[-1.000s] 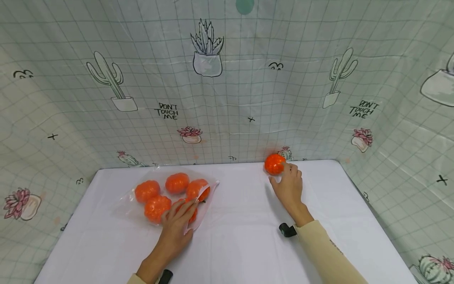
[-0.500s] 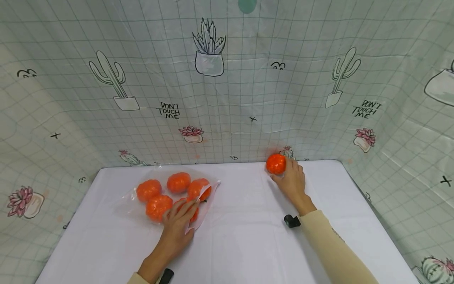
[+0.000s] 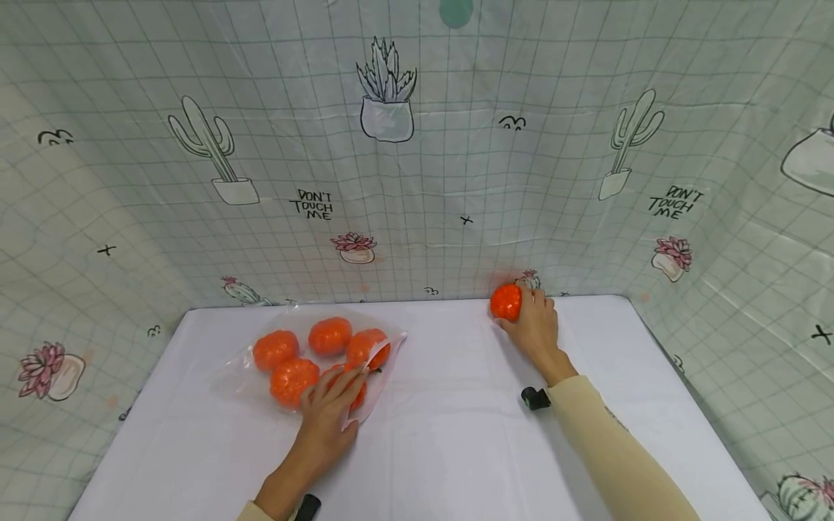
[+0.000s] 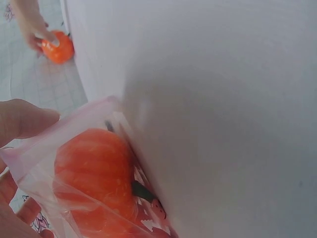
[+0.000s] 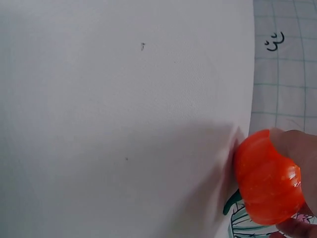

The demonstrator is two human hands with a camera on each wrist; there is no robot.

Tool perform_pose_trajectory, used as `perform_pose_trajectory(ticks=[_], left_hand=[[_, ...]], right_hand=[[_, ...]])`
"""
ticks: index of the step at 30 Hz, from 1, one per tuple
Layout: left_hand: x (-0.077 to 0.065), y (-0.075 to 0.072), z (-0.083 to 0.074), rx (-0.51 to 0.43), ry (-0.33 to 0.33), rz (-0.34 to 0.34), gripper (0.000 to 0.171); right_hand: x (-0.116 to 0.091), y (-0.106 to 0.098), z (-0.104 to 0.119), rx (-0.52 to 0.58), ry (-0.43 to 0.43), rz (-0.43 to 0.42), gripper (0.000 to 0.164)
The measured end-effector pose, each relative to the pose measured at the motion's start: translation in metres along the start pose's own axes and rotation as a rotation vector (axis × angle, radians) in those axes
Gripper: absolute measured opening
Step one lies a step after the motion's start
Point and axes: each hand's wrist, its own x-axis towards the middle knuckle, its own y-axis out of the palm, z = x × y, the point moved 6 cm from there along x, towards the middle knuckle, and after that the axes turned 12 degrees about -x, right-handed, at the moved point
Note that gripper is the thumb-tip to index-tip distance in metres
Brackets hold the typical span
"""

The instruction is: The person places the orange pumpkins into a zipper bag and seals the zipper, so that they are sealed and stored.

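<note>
At the table's back edge, my right hand (image 3: 536, 329) grips a small orange toy pumpkin (image 3: 505, 302). In the right wrist view this pumpkin (image 5: 265, 181) shows its ribs and a dark green stem, with my thumb (image 5: 297, 153) on its side. My left hand (image 3: 324, 416) holds the open edge of a clear plastic bag (image 3: 234, 369), which lies on the left of the table. Several similar pumpkins (image 3: 295, 382) are inside the bag. Beneath my left fingers one is partly hidden; the left wrist view shows this pumpkin (image 4: 94, 173) through the film, its green stem toward the table.
A white cloth covers the table (image 3: 449, 420). Behind it and at both sides hangs a gridded curtain (image 3: 430, 174) printed with cacti, close against the back edge. A black device (image 3: 534, 398) sits at my right wrist, and another black device (image 3: 308, 506) at my left.
My right thumb and fingers have come in around the lone pumpkin, where earlier the thumb stood apart from it. The left hand and the bag stay in place.
</note>
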Motion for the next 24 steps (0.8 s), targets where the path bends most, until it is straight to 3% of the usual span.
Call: perform_pose_trajectory(ticks=[6,17,24], left_hand=[[0.001,0.001,0.0,-0.003,-0.019,0.015,0.082],[0.001,0.002,0.001,-0.001,0.004,-0.005,0.08],[0.001,0.002,0.002,-0.015,0.01,-0.011,0.08]], right_hand=[[0.002,0.002,-0.003,-0.002,0.01,0.023,0.082],[-0.007,0.003,-0.008,0.018,0.043,0.041,0.088],[-0.023,0.0,0.013,0.07,0.002,0.021,0.085]])
